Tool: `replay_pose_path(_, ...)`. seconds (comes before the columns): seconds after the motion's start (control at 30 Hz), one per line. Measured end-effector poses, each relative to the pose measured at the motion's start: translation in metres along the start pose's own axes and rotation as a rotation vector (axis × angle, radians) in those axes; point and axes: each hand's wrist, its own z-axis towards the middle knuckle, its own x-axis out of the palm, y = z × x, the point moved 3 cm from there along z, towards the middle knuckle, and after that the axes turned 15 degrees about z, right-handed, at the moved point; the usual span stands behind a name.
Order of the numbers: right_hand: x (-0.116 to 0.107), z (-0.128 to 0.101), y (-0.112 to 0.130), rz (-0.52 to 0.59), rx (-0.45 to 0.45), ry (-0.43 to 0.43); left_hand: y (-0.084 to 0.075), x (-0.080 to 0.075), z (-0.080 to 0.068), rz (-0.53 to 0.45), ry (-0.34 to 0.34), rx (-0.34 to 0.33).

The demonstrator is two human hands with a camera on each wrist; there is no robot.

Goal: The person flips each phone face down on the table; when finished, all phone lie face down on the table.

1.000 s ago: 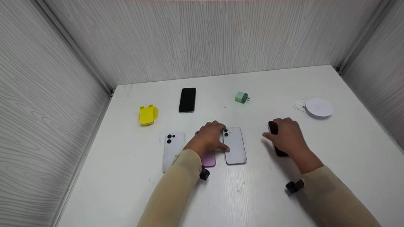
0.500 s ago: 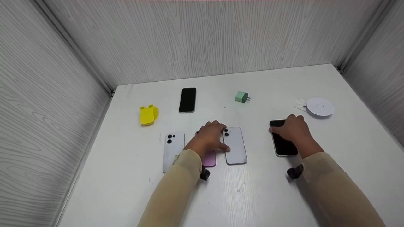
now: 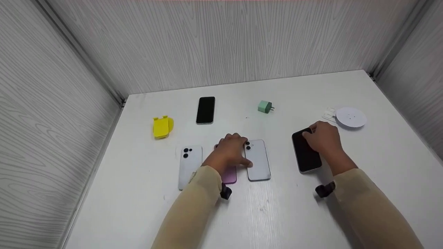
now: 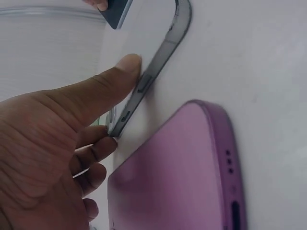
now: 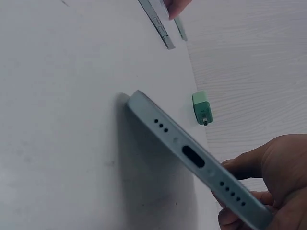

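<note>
Pinched at its top right corner, a black-screened smartphone (image 3: 306,152) is in my right hand (image 3: 323,137), screen up. In the right wrist view its lower edge with the charging port (image 5: 193,156) faces the camera, and a shadow falls on the table beside it. My left hand (image 3: 228,152) holds a white smartphone (image 3: 259,164) at its left side, thumb on the back near the edge and fingertips at the top corner by the cameras. A purple phone (image 3: 229,175) lies partly hidden beneath the left hand and wrist. Left of it is another white phone (image 3: 187,166), its cameras showing.
Toward the back lie a black-screened phone (image 3: 206,110), a yellow phone holder (image 3: 161,126) and a green plug adapter (image 3: 265,107). A round white disc (image 3: 350,117) sits at the right beside a small white card (image 3: 328,114). Grey wood-grain panels (image 3: 221,45) enclose the white table.
The right hand has turned its phone from a steep tilt to screen up, then shifted it slightly left and rotated it. The left hand and its phone stay put.
</note>
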Motion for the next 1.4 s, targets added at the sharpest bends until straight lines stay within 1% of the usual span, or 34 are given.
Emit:
replay_pose_path(0.07, -0.001, 0.0, 0.002, 0.013, -0.005, -0.017, -0.006, -0.001, -0.002, 0.032, -0.025, -0.004)
replay_pose_path(0.13, -0.002, -0.001, 0.004, 0.039, 0.0, -0.034, -0.017, -0.001, -0.002, 0.073, -0.073, 0.021)
replay_pose_path(0.2, -0.002, -0.001, 0.006, 0.067, 0.009, -0.046, -0.031, 0.001, -0.002, 0.107, -0.128, 0.068)
replay_pose_path(0.3, 0.0, -0.002, 0.009, 0.093, 0.012, -0.053, -0.054, 0.009, 0.001, 0.109, -0.187, 0.15)
replay_pose_path(0.43, 0.003, -0.003, 0.013, 0.092, 0.002, -0.061, -0.083, 0.019, 0.003, 0.124, -0.228, 0.225)
replay_pose_path(0.53, 0.004, -0.004, 0.015, 0.078, -0.009, -0.078, -0.102, 0.024, 0.005, 0.163, -0.263, 0.243)
replay_pose_path(0.67, 0.007, -0.005, 0.019, 0.078, -0.014, -0.076, -0.12, 0.027, 0.006, 0.172, -0.275, 0.228)
replay_pose_path(0.8, 0.009, -0.007, 0.022, 0.09, -0.031, -0.071, -0.128, 0.028, 0.006, 0.166, -0.279, 0.206)
replay_pose_path(0.9, 0.009, -0.01, 0.022, 0.102, -0.059, -0.083, -0.129, 0.028, 0.007, 0.159, -0.282, 0.195)
replay_pose_path(1.03, 0.011, -0.018, 0.018, 0.115, -0.088, -0.077, -0.13, 0.028, 0.008, 0.177, -0.282, 0.201)
replay_pose_path(1.2, 0.013, -0.031, 0.013, 0.12, -0.091, -0.036, -0.131, 0.028, 0.009, 0.198, -0.283, 0.211)
replay_pose_path(1.4, 0.014, -0.05, 0.01, 0.141, -0.094, 0.046, -0.129, 0.03, 0.01, 0.179, -0.274, 0.216)
